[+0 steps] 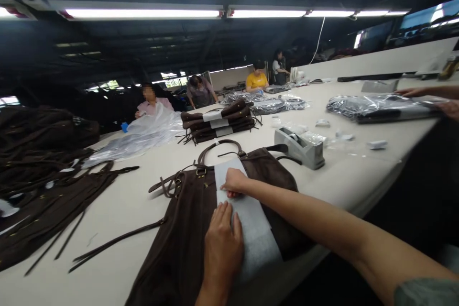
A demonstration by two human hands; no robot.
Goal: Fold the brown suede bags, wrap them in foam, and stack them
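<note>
A dark brown handbag point(186, 229) lies flat on the table before me, its handles pointing away. Across its middle runs a pale grey wrapping strip point(256, 234). My left hand point(223, 244) rests flat on the strip's left edge and the bag, fingers stretched forward. Just beyond it, my right hand point(234, 182) is closed with curled fingers and presses on the upper part of the strip. Whatever its fingers may hold is hidden. Behind the bag's right side stands a grey tape dispenser point(300, 148).
Stacked wrapped bags point(218, 122) sit beyond the handles. Unwrapped brown bags point(46, 201) pile up at left, near clear plastic sheeting point(154, 129). Another person's hands touch a plastic-covered bag point(380, 107) at right. Several co-workers stand along the far side.
</note>
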